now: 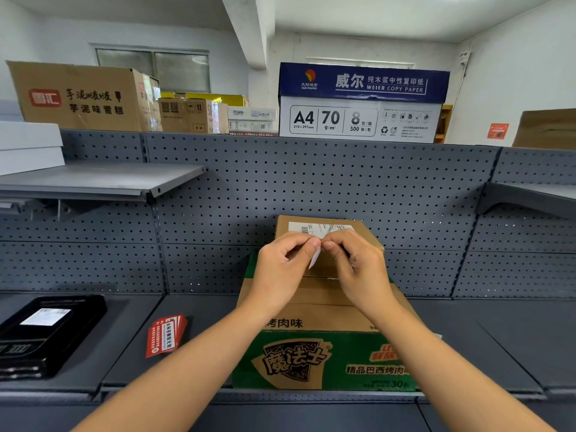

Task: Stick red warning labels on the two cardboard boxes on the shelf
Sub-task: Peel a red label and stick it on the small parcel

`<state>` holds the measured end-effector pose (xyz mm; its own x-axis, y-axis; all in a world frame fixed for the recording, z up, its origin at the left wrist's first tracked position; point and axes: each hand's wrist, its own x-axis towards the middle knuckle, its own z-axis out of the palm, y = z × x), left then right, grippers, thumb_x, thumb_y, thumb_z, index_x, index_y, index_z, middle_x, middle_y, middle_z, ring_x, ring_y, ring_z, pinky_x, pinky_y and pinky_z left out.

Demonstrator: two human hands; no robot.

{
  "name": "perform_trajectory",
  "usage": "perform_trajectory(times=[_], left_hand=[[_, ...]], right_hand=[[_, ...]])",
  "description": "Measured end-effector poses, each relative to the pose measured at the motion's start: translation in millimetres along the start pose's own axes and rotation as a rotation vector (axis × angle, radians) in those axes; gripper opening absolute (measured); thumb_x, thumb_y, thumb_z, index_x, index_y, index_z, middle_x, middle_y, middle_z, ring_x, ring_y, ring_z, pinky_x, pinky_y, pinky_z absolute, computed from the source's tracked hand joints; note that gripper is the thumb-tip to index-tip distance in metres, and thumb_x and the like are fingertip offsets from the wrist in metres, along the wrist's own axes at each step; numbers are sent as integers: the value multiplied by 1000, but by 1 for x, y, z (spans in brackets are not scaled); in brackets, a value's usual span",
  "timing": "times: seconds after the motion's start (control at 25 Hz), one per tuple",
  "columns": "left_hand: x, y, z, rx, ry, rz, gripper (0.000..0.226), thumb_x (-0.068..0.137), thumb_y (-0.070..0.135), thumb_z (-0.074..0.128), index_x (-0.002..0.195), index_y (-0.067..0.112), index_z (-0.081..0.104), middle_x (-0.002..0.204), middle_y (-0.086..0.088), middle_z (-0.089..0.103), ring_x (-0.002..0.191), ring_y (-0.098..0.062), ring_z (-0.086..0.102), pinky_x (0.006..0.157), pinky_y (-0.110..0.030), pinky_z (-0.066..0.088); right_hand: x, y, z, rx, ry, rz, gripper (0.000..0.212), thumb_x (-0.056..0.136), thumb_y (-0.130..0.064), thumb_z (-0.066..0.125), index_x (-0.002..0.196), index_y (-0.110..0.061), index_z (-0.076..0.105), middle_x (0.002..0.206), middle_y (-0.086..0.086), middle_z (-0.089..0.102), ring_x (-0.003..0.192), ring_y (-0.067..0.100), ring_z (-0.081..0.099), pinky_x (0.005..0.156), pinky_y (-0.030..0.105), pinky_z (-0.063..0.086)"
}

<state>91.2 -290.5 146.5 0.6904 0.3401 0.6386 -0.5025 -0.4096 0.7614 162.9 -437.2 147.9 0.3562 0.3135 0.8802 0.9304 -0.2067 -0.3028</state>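
Note:
A small brown cardboard box (361, 232) with a white shipping slip on top rests on a larger green-and-brown cardboard box (311, 360) on the grey shelf (199, 310). My left hand (280, 266) and my right hand (355, 263) meet in front of the small box, fingertips pinched together on one label (314, 258), which shows its white back and hangs edge-on between them. A stack of red warning labels (166, 335) lies on the shelf, left of the large box.
A black flat package (46, 332) lies at the shelf's left end. Grey pegboard (311, 182) backs the shelf, with side shelves at upper left and right. Above stand a copy-paper carton (361, 101) and brown cartons (81, 95).

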Motion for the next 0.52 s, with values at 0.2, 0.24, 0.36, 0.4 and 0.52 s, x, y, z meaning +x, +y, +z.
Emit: perform_trajectory(times=[0.2, 0.24, 0.36, 0.4, 0.52], left_hand=[[-3, 3, 3, 3, 29, 25, 13, 97, 16, 68, 100, 12, 80, 98, 5, 76, 97, -10, 70, 86, -21, 54], [-5, 3, 4, 9, 23, 48, 12, 97, 14, 68, 100, 12, 80, 98, 5, 75, 97, -11, 70, 87, -22, 55], [-7, 2, 6, 26, 10, 76, 13, 95, 11, 70, 104, 13, 79, 102, 7, 74, 100, -13, 71, 91, -32, 59], [-7, 0, 7, 32, 16, 80, 14, 95, 11, 70, 105, 13, 79, 102, 6, 74, 101, -15, 71, 91, -36, 60], [-8, -1, 11, 72, 42, 106, 14, 94, 13, 71, 106, 13, 80, 103, 5, 75, 101, -16, 72, 91, -41, 60]], right_hand=[[-1, -7, 0, 152, -18, 129, 13, 100, -14, 62, 90, -17, 70, 82, -18, 64, 79, 6, 61, 71, 21, 47], [-2, -8, 0, 180, -7, 144, 13, 100, -18, 62, 89, -19, 70, 82, -15, 66, 78, 11, 63, 69, 29, 51], [-5, -7, 1, 222, 27, 169, 12, 95, -25, 61, 87, -22, 68, 83, -6, 68, 77, 20, 63, 68, 48, 54], [-6, -6, 1, 221, 33, 170, 11, 94, -26, 61, 87, -22, 68, 83, -6, 68, 77, 21, 63, 68, 49, 54], [-5, -6, 0, 191, 49, 148, 14, 95, -24, 61, 87, -17, 70, 82, -6, 68, 77, 19, 64, 67, 47, 54]])
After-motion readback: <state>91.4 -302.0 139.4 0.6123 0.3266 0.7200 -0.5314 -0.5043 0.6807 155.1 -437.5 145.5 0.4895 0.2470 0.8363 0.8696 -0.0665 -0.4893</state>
